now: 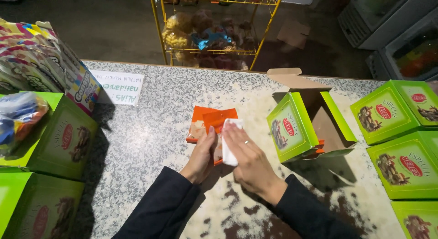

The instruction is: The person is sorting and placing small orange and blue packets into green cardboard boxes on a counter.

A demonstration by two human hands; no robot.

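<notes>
Here your left hand [200,154] lies flat, fingers extended, on the orange snack packets [207,122]. Your right hand [248,152] presses a white cloth [230,143] onto them, fingers loosely curled, just left of the open green carton [296,127].

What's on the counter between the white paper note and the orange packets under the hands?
Nothing: bare speckled stone counter separates white paper note from orange packets, head view.

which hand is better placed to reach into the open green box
Right. The right hand, holding a white cloth, lies next to the open green box; the left hand presses the orange packets, farther away.
</notes>
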